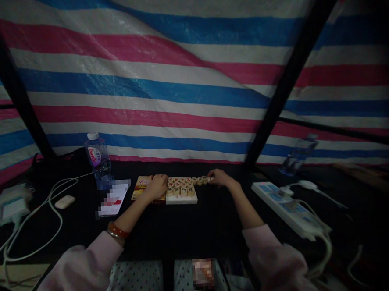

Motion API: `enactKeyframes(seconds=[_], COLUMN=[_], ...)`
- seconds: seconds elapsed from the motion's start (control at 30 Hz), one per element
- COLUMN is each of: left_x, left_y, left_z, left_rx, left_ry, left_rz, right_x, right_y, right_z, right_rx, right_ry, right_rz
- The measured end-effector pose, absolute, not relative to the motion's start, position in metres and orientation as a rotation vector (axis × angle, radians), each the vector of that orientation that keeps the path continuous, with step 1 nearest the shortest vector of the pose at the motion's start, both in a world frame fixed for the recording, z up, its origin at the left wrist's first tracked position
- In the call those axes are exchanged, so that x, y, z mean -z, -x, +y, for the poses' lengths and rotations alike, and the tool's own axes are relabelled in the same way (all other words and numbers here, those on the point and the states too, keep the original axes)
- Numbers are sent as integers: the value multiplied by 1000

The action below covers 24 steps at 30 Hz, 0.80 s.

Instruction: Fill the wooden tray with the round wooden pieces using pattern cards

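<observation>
Frame centre: left hand (156, 186) rests on wooden discs (180, 190). Right hand (220, 177) touches a disc row (201, 180). Neither grip's state is discernible.

You have open table (186, 229) in the near middle, between the tray (181, 200) and your lap. Leftward, a bottle (98, 162), a small card (114, 198) and loose cables (49, 202) stand in the way. Rightward lie a power strip (285, 208) and its cord (323, 238). The striped tarp (178, 98) closes off behind.
</observation>
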<state>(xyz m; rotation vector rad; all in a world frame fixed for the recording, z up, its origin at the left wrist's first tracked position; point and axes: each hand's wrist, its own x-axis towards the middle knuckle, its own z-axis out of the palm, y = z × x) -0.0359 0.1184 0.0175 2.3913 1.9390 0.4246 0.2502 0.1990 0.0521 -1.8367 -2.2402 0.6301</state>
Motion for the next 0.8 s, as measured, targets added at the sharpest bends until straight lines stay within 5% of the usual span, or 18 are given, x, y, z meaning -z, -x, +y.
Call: enactKeyframes(seconds=[0.8], left_x=[-14], left_y=[37], left_z=[122], left_rx=[-424], left_ry=[-2393], left_rz=[1925], right_x=[-44], right_y=[-256], right_z=[208], right_rx=[-326], right_ry=[1869], right_rz=[-2254])
